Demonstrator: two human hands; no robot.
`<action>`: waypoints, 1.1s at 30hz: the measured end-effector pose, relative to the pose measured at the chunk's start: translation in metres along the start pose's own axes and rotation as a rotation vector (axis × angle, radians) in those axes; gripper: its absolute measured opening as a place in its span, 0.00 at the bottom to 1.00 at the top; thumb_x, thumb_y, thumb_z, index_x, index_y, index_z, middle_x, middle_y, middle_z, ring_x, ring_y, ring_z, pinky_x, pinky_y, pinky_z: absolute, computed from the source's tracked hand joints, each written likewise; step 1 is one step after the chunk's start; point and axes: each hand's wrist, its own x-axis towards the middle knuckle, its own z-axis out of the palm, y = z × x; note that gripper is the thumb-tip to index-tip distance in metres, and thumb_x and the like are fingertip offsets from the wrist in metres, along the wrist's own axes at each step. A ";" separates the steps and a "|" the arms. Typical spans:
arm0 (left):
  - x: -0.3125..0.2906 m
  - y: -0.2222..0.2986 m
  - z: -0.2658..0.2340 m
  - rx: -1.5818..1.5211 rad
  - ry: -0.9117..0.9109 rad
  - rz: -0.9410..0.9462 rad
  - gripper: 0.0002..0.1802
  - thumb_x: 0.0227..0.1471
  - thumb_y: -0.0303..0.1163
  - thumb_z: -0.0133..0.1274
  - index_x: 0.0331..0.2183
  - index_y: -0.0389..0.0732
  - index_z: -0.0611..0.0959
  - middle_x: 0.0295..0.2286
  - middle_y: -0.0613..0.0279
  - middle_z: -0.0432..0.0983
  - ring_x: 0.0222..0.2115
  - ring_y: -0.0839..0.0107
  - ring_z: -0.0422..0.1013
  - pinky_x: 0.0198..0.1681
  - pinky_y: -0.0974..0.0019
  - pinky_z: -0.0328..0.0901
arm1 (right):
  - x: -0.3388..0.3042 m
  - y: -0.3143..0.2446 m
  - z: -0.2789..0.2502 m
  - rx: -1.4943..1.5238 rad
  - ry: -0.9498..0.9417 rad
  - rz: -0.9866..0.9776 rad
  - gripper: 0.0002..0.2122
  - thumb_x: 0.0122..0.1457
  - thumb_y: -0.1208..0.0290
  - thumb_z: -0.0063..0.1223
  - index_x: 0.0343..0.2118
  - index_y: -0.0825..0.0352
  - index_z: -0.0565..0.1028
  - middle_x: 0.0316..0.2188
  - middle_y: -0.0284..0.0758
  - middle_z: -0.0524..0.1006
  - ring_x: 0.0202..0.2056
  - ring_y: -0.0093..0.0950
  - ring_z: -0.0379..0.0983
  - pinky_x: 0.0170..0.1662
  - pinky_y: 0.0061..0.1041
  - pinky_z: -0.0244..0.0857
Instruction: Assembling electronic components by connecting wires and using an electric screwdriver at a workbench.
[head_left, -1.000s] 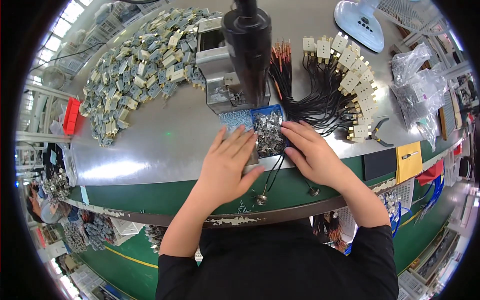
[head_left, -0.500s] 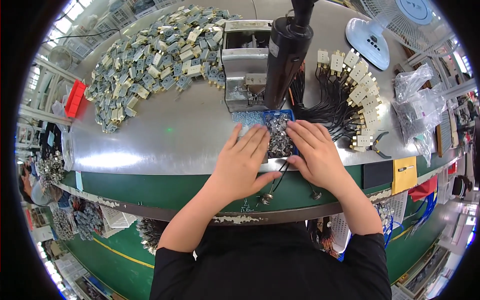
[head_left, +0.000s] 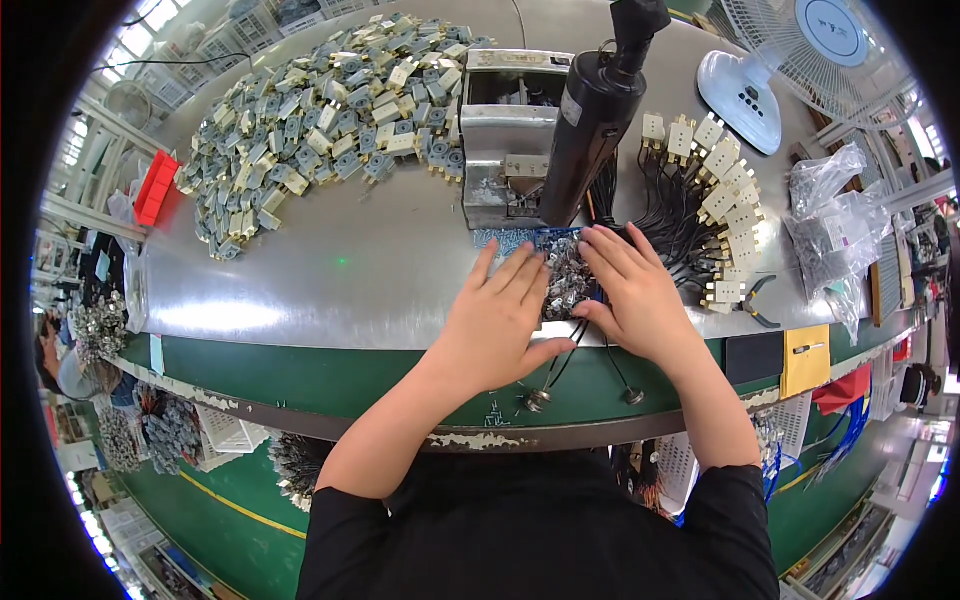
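Both of my hands lie palms down at a blue tray heaped with small silvery metal parts [head_left: 567,272]. My left hand [head_left: 495,325] is open, its fingers stretched out along the heap's left side and over the near edge of a patch of small bluish screws [head_left: 497,240]. On the other side, my right hand [head_left: 638,305] is open too, fingertips at the heap's right edge. I see nothing held in either hand, though their palms are hidden. Below the tray, thin black cords lead to small round metal pieces [head_left: 536,400] on the green table edge.
Behind the tray stand a metal machine [head_left: 508,140] and a thick black cylinder [head_left: 597,120]. A large pile of grey and cream blocks [head_left: 330,120] spreads at the far left. Cream sockets on black cables [head_left: 735,205], pliers [head_left: 762,302] and a fan [head_left: 740,95] are at the right.
The view has shifted slightly, so the machine and cylinder appear farther right. My hands stay at the tray with fingers outstretched, showing only a small shift.
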 end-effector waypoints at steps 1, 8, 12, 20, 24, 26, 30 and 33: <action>0.001 0.000 0.001 -0.001 0.001 0.001 0.49 0.56 0.64 0.55 0.57 0.24 0.76 0.59 0.40 0.70 0.67 0.51 0.59 0.72 0.38 0.43 | 0.002 0.001 0.002 -0.029 -0.038 -0.006 0.33 0.57 0.53 0.62 0.59 0.74 0.72 0.63 0.45 0.71 0.66 0.43 0.64 0.72 0.49 0.51; 0.015 0.001 0.011 0.009 0.046 -0.038 0.50 0.57 0.65 0.53 0.57 0.23 0.75 0.59 0.39 0.70 0.67 0.51 0.59 0.72 0.40 0.43 | 0.010 0.003 0.014 0.089 -0.045 -0.051 0.32 0.57 0.55 0.62 0.58 0.75 0.73 0.61 0.46 0.73 0.65 0.43 0.66 0.72 0.49 0.52; 0.008 0.001 0.003 0.023 0.051 -0.047 0.49 0.57 0.64 0.54 0.57 0.24 0.76 0.59 0.41 0.71 0.67 0.51 0.59 0.72 0.40 0.44 | 0.007 0.006 0.000 0.135 -0.070 -0.023 0.32 0.56 0.55 0.63 0.58 0.75 0.74 0.61 0.46 0.73 0.64 0.43 0.67 0.72 0.48 0.53; -0.015 0.010 -0.002 -0.142 -0.005 0.052 0.44 0.55 0.58 0.59 0.56 0.26 0.77 0.59 0.45 0.72 0.67 0.51 0.58 0.72 0.38 0.46 | 0.013 0.005 0.012 0.090 -0.064 -0.102 0.32 0.55 0.53 0.64 0.56 0.74 0.75 0.59 0.45 0.75 0.64 0.42 0.68 0.71 0.47 0.55; -0.016 0.017 0.007 -0.121 0.016 0.042 0.44 0.55 0.57 0.60 0.56 0.26 0.77 0.59 0.45 0.72 0.68 0.51 0.58 0.71 0.37 0.46 | 0.015 0.005 0.009 0.065 -0.029 -0.121 0.30 0.56 0.52 0.63 0.54 0.74 0.77 0.56 0.44 0.76 0.61 0.41 0.71 0.69 0.46 0.58; -0.014 0.018 0.008 -0.112 0.021 0.031 0.44 0.55 0.57 0.60 0.56 0.27 0.77 0.59 0.45 0.72 0.67 0.51 0.59 0.71 0.38 0.46 | 0.016 0.006 0.011 0.072 0.009 -0.139 0.29 0.57 0.51 0.63 0.51 0.74 0.78 0.54 0.44 0.78 0.59 0.41 0.73 0.67 0.45 0.60; -0.015 0.017 0.004 -0.111 0.086 0.029 0.43 0.54 0.57 0.61 0.56 0.27 0.77 0.59 0.45 0.71 0.66 0.51 0.61 0.71 0.38 0.47 | 0.019 0.008 0.012 0.081 -0.037 -0.113 0.29 0.56 0.52 0.63 0.53 0.73 0.77 0.56 0.44 0.77 0.60 0.42 0.71 0.68 0.45 0.59; -0.026 0.015 0.007 -0.098 0.104 -0.009 0.42 0.54 0.56 0.61 0.55 0.27 0.78 0.59 0.45 0.71 0.65 0.51 0.62 0.71 0.38 0.47 | 0.020 0.005 0.008 0.088 -0.066 -0.104 0.30 0.56 0.54 0.63 0.56 0.73 0.76 0.58 0.44 0.75 0.62 0.42 0.69 0.69 0.44 0.57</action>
